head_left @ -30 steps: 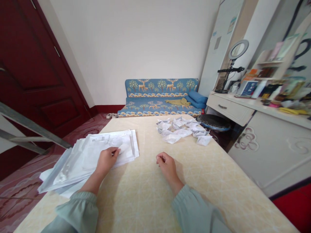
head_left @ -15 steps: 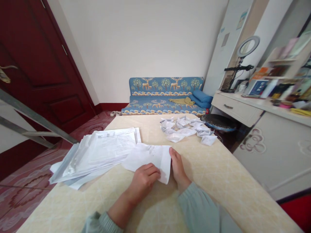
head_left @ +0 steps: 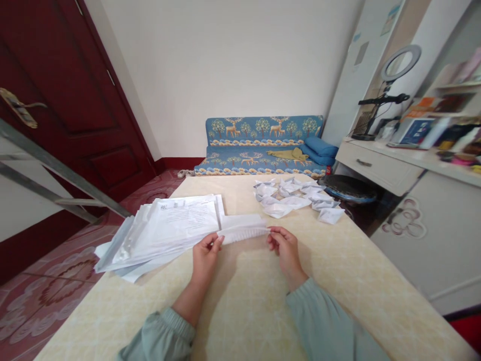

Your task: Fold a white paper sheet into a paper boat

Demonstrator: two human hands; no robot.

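A white sheet of paper stretches between my two hands, its near edge folded over toward the far side. My left hand pinches the left end between thumb and fingers, close to the stack of printed papers. At the right end, my right hand pinches the corner with thumb and forefinger. Several folded white paper pieces lie in a cluster on the table beyond my right hand.
The table has a pale yellow patterned cover. Behind it stands a blue sofa with deer print. A metal ladder leans at the left by a red door. On the right is a white cabinet with a ring light.
The sheet has turned and its near edge is folded up. My left hand has moved from the sheet's near side to its left end. The view has shifted slightly left.
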